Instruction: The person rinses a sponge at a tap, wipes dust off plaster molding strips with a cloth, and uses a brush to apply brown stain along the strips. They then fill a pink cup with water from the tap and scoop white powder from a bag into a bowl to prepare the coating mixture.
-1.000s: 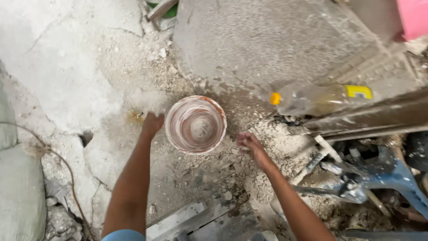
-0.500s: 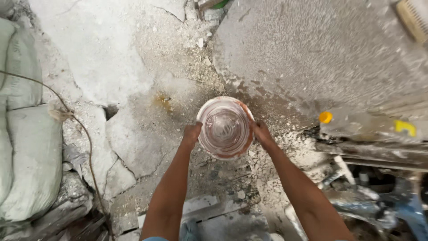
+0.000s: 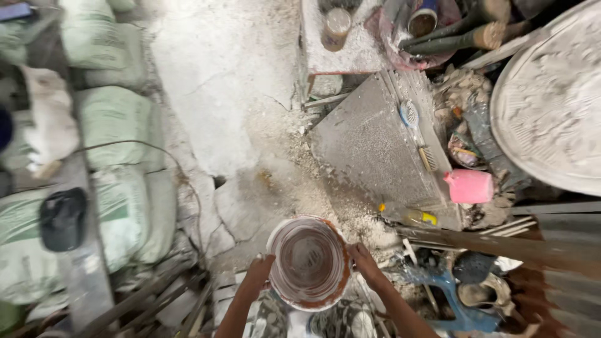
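In the head view, both hands gripped a round bucket (image 3: 308, 261): left hand (image 3: 260, 270) on its left rim, right hand (image 3: 363, 260) on its right. The bucket, smeared inside but holding no fill, hung above the cracked floor (image 3: 213, 94), just below the grey slab (image 3: 375, 147).

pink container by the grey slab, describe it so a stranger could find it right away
Start at the big grey slab lying tilted in the upper middle of the view. At its lower right corner, above the yellow-capped bottle, sits the pink container. It is the only bright pink thing among grey, dusty clutter.
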`<act>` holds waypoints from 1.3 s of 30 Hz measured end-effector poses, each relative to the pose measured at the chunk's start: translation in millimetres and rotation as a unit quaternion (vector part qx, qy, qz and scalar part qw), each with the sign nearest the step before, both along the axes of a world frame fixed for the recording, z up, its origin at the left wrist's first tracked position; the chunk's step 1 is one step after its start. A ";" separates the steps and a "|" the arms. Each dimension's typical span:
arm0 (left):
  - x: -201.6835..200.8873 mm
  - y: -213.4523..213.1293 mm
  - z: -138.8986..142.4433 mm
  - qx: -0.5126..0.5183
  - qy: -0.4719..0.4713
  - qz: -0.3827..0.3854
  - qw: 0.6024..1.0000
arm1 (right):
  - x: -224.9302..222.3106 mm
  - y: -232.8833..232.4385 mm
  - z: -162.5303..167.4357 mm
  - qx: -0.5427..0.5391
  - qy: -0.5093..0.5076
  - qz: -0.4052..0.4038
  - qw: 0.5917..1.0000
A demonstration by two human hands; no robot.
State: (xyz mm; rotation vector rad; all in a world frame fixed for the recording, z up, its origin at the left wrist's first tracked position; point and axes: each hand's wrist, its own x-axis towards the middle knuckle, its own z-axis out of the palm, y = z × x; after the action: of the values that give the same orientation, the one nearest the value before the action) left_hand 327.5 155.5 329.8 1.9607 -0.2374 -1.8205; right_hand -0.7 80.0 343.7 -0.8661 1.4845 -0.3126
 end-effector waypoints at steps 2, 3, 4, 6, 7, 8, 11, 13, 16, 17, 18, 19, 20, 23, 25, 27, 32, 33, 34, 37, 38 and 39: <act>4.2 27.1 48.0 -0.017 0.022 0.024 0.999 | -4.3 8.9 47.3 -0.017 -0.022 0.010 1.000; 7.0 43.3 71.8 -0.033 0.039 0.034 0.998 | -4.1 17.8 70.7 -0.026 -0.036 0.012 0.999; 11.8 53.7 93.8 -0.051 0.056 0.042 0.996 | -1.8 22.9 92.9 -0.035 -0.050 0.013 0.998; 20.8 65.6 130.7 -0.067 0.026 0.048 0.996 | 3.0 26.5 132.7 -0.054 -0.043 0.002 0.998; 25.8 70.1 145.6 -0.073 0.011 0.048 0.996 | 7.8 26.9 148.7 -0.061 -0.040 -0.006 0.997; 31.4 72.0 160.4 -0.080 0.005 0.042 0.996 | 12.9 26.5 164.6 -0.062 -0.062 -0.022 0.996; 47.7 60.2 191.6 -0.111 -0.015 0.039 0.993 | 34.4 15.1 200.2 -0.072 -0.121 -0.052 0.989; 54.1 51.7 210.0 -0.127 -0.031 0.048 0.990 | 51.7 8.1 221.1 -0.072 -0.146 -0.055 0.985; 57.2 37.3 236.7 -0.180 -0.031 0.083 0.980 | 74.5 -6.1 253.3 -0.077 -0.154 -0.075 0.982; 57.8 31.4 244.6 -0.182 -0.036 0.092 0.978 | 79.7 -12.9 261.3 -0.083 -0.156 -0.074 0.981; 58.6 23.5 252.2 -0.186 -0.041 0.100 0.977 | 84.8 -21.7 270.5 -0.092 -0.159 -0.073 0.980; 59.2 14.3 258.7 -0.190 -0.045 0.108 0.975 | 89.5 -32.4 278.6 -0.101 -0.161 -0.073 0.979; 60.5 3.4 264.4 -0.206 -0.052 0.111 0.971 | 94.1 -45.0 285.7 -0.115 -0.158 -0.063 0.979; 65.3 -35.7 274.7 -0.238 -0.062 0.126 0.961 | 106.4 -84.8 296.4 -0.144 -0.155 -0.043 0.977; 67.0 -67.3 278.4 -0.253 -0.057 0.142 0.955 | 113.3 -113.4 300.7 -0.153 -0.161 -0.044 0.974; 69.5 -98.8 279.5 -0.258 -0.056 0.143 0.954 | 118.5 -141.4 302.5 -0.165 -0.206 -0.039 0.964; 86.6 -172.2 277.0 -0.262 -0.063 0.128 0.955 | 131.7 -211.0 309.7 -0.184 -0.194 -0.009 0.964; 91.9 -186.5 275.2 -0.265 -0.063 0.133 0.953 | 137.1 -227.6 310.8 -0.181 -0.209 -0.001 0.961; 99.1 -203.8 273.2 -0.271 -0.064 0.139 0.950 | 144.0 -245.6 311.3 -0.181 -0.225 0.008 0.957; 125.1 -263.4 265.1 -0.263 -0.067 0.133 0.953 | 169.8 -298.8 305.9 -0.197 -0.213 0.001 0.957; 135.9 -285.4 261.4 -0.266 -0.060 0.130 0.953 | 180.1 -318.0 301.3 -0.201 -0.205 -0.004 0.958; 147.7 -307.2 256.7 -0.268 -0.053 0.128 0.953 | 191.2 -337.3 294.8 -0.204 -0.197 -0.010 0.959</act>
State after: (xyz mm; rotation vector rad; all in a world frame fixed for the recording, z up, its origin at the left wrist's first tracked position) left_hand 475.2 -151.7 586.4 1.6154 -0.4379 -1.3137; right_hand 190.5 -257.2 638.5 -1.0420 1.0701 -0.7805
